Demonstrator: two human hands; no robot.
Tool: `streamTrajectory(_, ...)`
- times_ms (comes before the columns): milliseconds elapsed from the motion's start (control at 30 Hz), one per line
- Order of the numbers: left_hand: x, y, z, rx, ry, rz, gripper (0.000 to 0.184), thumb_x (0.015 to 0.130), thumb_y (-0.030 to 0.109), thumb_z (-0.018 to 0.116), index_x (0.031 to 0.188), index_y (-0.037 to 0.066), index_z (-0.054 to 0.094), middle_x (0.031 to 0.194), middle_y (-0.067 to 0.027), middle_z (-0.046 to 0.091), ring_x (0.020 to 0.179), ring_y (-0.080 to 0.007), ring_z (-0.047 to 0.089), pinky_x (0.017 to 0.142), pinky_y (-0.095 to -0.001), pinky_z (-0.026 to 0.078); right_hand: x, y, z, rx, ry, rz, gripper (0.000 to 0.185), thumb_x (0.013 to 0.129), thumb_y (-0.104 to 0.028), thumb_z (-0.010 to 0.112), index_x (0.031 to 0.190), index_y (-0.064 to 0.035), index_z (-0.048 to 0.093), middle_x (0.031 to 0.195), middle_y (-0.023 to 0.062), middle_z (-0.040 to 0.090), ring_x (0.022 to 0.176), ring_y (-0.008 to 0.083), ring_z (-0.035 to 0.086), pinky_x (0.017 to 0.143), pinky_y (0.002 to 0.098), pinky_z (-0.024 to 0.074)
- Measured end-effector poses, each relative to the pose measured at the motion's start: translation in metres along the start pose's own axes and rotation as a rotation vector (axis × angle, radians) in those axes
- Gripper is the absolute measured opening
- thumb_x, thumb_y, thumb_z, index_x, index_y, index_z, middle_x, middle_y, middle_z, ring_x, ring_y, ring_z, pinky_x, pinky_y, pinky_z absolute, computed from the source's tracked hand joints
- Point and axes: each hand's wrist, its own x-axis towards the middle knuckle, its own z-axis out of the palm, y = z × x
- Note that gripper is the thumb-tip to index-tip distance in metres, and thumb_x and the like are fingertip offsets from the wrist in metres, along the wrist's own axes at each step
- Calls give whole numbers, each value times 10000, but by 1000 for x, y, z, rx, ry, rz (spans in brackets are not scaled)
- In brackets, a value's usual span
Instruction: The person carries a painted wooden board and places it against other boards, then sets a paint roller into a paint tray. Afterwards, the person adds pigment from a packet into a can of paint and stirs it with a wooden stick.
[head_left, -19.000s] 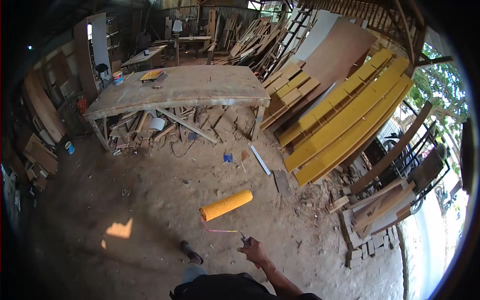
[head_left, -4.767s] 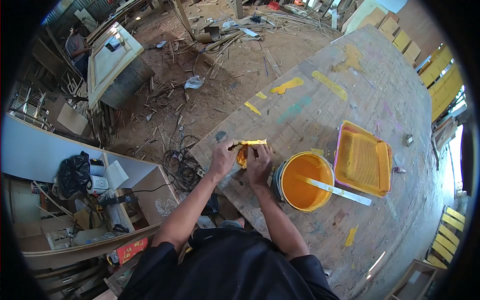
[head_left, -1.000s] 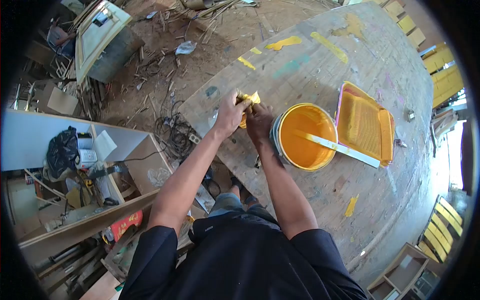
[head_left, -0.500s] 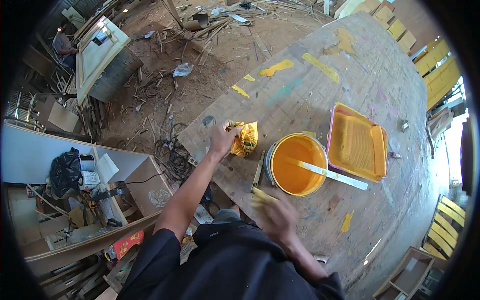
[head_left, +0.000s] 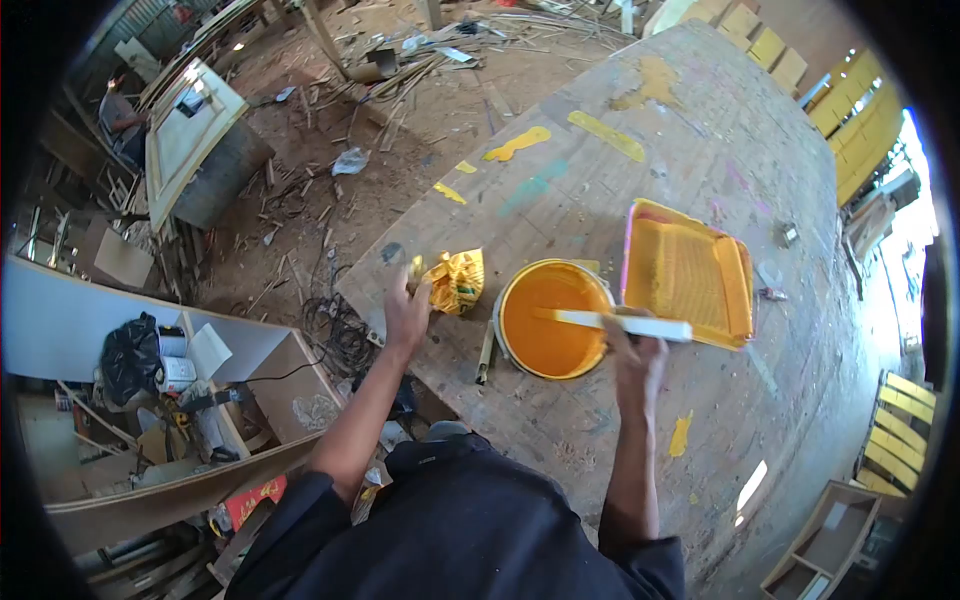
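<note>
My right hand [head_left: 638,362] is closed around a flat white stirring stick [head_left: 655,328]. The stick's far end lies in the orange-yellow paint of a bucket [head_left: 508,355], and it slants across the rim to the right. My left hand [head_left: 406,318] is beside a crumpled yellow plastic packet [head_left: 457,283] on the table, its thumb close to the packet's left side. The fingers of that hand are apart. A yellow patch shows at the fingertips; I cannot tell whether it is paint or a small piece. A narrow paint-marked strip [head_left: 486,355] lies left of the bucket.
A paint tray [head_left: 690,275] coated in yellow sits right of the bucket on the stained wooden table [head_left: 560,430]. Cables [head_left: 340,335] lie on the ground near its left corner. An open cabinet [head_left: 250,320] holds tins and a black bag. A person [head_left: 120,120] sits far left.
My left hand has let go of the yellow packet and shifted slightly off it. My right hand has moved from the table's near side to the stick and gripped it, tilting it upward.
</note>
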Motion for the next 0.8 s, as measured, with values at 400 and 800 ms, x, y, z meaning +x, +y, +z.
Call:
streamTrajectory(400,-107,36,57,-514,-264,-183,375,1122,222,513,1433,19,565,1249,1,617,1121,-74,563,973,-244,453,6,-84,-9,-549,-399,-313,192,831,-96,779,770,-8,620,684,70,617,598,135,538,573,333,461)
streamTrajectory(800,-108,-24,22,116,-129,225,317,1022,174,602,1261,-28,654,1171,-219,644,1086,-403,615,945,-447,487,2,-89,9,-657,-307,-356,166,831,-137,763,816,-28,640,754,129,635,657,283,645,621,393,492)
